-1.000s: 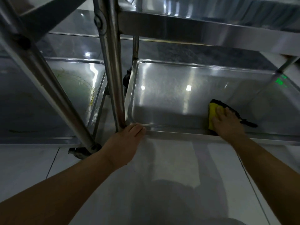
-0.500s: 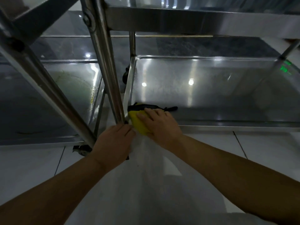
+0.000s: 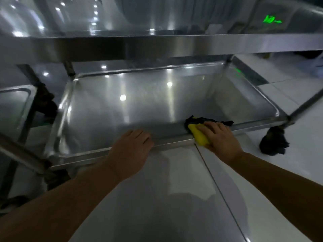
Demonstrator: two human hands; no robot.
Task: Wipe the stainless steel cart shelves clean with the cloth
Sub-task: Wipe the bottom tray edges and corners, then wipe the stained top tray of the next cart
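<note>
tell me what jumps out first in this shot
The yellow cloth stands out most, pressed by the right hand over the near rim of the bottom shelf. The left hand rests on that rim further left. A green glow reflects off the upper shelf, top right.

Right hand (image 3: 222, 137) pressing a yellow-and-black cloth (image 3: 199, 132) on the front rim of the lower stainless steel cart shelf (image 3: 122, 110); left hand (image 3: 130, 151) resting flat on that rim.
</note>
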